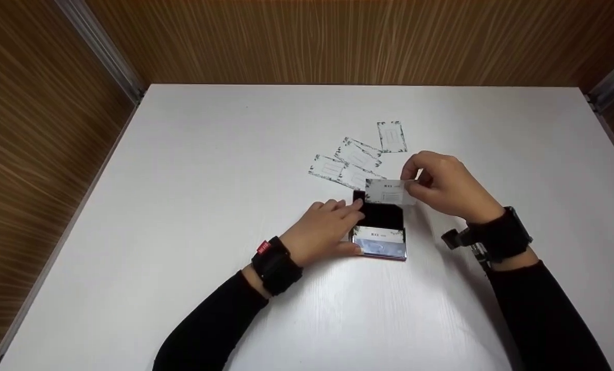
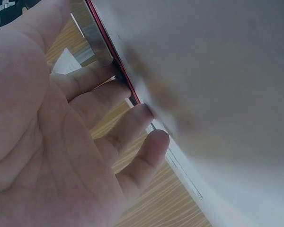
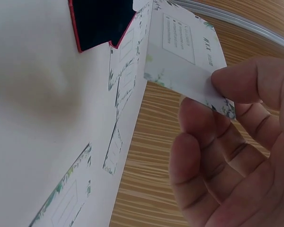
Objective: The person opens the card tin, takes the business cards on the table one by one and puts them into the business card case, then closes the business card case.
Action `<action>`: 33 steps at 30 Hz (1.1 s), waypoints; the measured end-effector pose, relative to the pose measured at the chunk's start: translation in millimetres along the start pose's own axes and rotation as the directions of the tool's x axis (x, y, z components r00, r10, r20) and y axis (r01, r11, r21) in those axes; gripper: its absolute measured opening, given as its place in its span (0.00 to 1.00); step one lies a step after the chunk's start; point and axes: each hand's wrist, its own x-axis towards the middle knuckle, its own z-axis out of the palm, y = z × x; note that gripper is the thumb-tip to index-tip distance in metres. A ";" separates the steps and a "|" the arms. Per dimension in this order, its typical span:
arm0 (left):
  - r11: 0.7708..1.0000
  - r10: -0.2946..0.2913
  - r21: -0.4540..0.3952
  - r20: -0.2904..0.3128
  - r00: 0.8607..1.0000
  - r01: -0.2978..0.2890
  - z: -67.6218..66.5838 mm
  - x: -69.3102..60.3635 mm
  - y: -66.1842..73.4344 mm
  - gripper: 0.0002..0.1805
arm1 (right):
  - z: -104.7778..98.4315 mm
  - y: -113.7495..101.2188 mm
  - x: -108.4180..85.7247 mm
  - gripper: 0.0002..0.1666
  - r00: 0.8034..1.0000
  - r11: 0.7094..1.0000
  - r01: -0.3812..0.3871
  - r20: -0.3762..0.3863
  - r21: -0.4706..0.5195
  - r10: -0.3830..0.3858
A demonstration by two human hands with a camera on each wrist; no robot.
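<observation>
The printed card [image 1: 381, 190] at centre looks like smooth paper with a slight sheen. Below it, the case [image 1: 382, 216] has a matt black lining and a glossy, reflective front. The white surface [image 1: 209, 170] appears smooth; wood-grain panelling [image 1: 338, 41] spans the top; matt black cloth sleeves [image 1: 209, 319] fill the lower corners.

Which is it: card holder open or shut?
The card holder is open: its black flap is folded back, leaving a business card visible inside.
</observation>
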 end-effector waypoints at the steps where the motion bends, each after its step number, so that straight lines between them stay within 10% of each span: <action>1: 1.000 0.001 0.003 0.001 1.000 -0.001 0.4 -0.4 -0.3 0.42 | 0.4 -0.7 0.0 0.07 1.000 1.000 0.006 0.002 0.001 -0.006; 33: 1.000 -0.005 0.002 0.004 1.000 0.005 -3.5 1.6 1.0 0.40 | -2.0 -2.4 -1.7 0.12 0.975 0.999 0.015 0.219 0.033 -0.022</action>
